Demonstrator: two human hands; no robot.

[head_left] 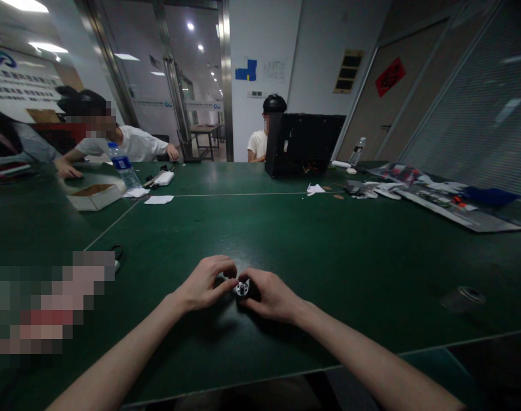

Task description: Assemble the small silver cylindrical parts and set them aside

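Okay, small round silvery metal part with a holed face (242, 289) is between the two bare hands, on or just over the table, can't tell which from where I stand. Right hand (271, 294) is nearer, thumb and fingers curled round its side, gripping it. Left hand (209, 283) is opposite, fingers bent, thumb tip at the part's left edge; touching or just beside, can't tell. Holed face is turned up; long axis looks roughly upright, but fingers hide the body.

Surface: smooth dark green tabletop (328, 245), thin pale seams. Grey metal cylinder (462, 299) well apart, out past the right hand. Farther off: open-topped whitish cardboard box (96, 202), clear plastic bottle with blue cap and label (121, 164), big black box-shaped case (305, 145). Person in a white shirt (136, 142) far left; another white-shirted person (255, 144) partly behind the case. Metal-framed glass doors (138, 74) behind.
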